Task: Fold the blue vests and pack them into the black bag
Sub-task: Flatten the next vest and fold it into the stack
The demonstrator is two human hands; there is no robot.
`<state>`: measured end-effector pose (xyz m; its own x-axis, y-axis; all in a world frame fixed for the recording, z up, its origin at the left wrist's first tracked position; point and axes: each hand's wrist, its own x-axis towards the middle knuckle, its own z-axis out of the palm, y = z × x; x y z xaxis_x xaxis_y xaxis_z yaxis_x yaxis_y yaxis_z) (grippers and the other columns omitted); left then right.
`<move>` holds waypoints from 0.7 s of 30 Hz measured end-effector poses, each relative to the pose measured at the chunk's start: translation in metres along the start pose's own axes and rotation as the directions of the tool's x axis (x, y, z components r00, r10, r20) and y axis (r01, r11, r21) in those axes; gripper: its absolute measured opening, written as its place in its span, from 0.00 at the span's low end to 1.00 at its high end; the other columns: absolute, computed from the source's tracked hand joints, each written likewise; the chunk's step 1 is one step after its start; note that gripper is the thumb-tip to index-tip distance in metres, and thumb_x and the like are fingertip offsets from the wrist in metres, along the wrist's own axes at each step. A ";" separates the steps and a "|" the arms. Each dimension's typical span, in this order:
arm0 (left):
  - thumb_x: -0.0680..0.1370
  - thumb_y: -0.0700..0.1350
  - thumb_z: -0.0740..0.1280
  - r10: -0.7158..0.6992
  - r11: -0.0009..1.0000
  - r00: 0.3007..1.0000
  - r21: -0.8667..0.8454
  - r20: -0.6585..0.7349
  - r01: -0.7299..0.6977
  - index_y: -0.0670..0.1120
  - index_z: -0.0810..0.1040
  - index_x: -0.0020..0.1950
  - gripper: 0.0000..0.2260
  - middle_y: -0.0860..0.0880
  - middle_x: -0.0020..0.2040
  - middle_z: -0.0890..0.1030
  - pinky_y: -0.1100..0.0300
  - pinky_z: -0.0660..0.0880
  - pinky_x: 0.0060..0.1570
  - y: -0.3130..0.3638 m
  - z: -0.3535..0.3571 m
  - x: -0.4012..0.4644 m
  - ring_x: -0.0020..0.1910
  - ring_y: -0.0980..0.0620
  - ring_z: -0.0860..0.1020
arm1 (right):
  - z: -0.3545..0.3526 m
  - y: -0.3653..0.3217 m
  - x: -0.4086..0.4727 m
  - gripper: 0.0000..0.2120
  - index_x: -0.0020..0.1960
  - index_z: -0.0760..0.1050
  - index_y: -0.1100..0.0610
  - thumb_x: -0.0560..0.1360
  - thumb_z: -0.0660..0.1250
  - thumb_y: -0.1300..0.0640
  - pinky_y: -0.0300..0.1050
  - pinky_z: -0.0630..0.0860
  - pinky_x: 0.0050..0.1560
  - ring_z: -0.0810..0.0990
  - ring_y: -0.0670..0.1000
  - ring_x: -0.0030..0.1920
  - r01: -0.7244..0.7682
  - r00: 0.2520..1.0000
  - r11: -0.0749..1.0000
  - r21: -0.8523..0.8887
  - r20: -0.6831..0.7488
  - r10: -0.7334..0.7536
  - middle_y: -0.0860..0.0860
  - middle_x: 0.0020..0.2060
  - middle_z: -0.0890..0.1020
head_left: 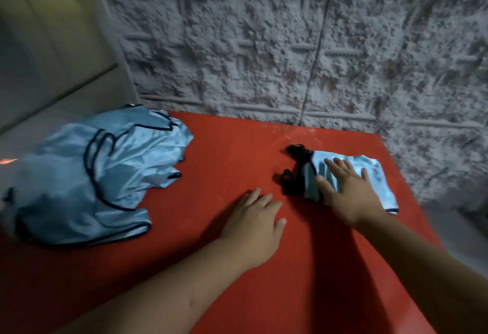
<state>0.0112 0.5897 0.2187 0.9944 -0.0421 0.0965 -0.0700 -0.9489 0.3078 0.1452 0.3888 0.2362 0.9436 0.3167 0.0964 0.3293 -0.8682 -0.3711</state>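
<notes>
A loose heap of light blue vests with dark trim lies at the left of the red table. At the right rests a small folded blue vest, with black fabric, perhaps the black bag, bunched at its left end. My right hand lies flat on the folded vest, fingers spread. My left hand rests palm down on the bare red surface to the left of the black fabric, holding nothing.
A rough grey textured wall rises right behind the table. The table's right edge runs close to the folded vest. Pale floor or furniture shows at the far left.
</notes>
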 end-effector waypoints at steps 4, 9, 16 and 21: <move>0.80 0.54 0.60 -0.089 0.994 0.988 0.046 -0.123 0.095 0.50 0.73 0.72 0.22 0.45 0.71 0.73 0.50 0.63 0.76 -0.040 -0.041 -0.032 0.75 0.43 0.66 | 0.019 -0.099 -0.055 0.22 0.71 0.74 0.52 0.79 0.68 0.48 0.41 0.63 0.71 0.71 0.52 0.73 0.239 0.968 0.954 0.183 0.030 -0.248 0.53 0.71 0.75; 0.72 0.52 0.70 -0.255 0.939 0.829 0.078 -0.497 0.336 0.55 0.80 0.60 0.16 0.48 0.60 0.76 0.47 0.74 0.62 -0.109 -0.095 -0.100 0.62 0.45 0.72 | 0.054 -0.183 -0.104 0.16 0.64 0.79 0.46 0.77 0.67 0.49 0.29 0.67 0.57 0.79 0.44 0.62 0.338 0.894 0.910 0.240 0.221 -0.390 0.42 0.60 0.82; 0.69 0.38 0.76 -0.595 0.715 0.698 0.133 -0.399 0.686 0.51 0.72 0.67 0.29 0.41 0.55 0.78 0.50 0.78 0.55 -0.211 -0.121 -0.155 0.56 0.41 0.76 | 0.072 -0.240 -0.145 0.30 0.72 0.72 0.39 0.70 0.63 0.40 0.23 0.55 0.64 0.72 0.40 0.71 0.245 0.866 0.932 0.266 0.373 -0.333 0.39 0.71 0.74; 0.73 0.34 0.69 -0.569 0.760 0.782 0.199 -0.257 0.618 0.49 0.79 0.45 0.10 0.48 0.38 0.81 0.54 0.81 0.39 -0.240 -0.125 -0.169 0.38 0.49 0.82 | 0.069 -0.250 -0.150 0.24 0.66 0.71 0.31 0.69 0.62 0.39 0.25 0.57 0.66 0.69 0.40 0.73 0.233 0.851 0.940 0.249 0.416 -0.322 0.40 0.74 0.71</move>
<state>-0.1495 0.8634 0.2465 0.7968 0.5869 0.1433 0.5775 -0.8096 0.1050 -0.0807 0.5851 0.2507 0.6828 0.7074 -0.1827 0.5213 -0.6469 -0.5565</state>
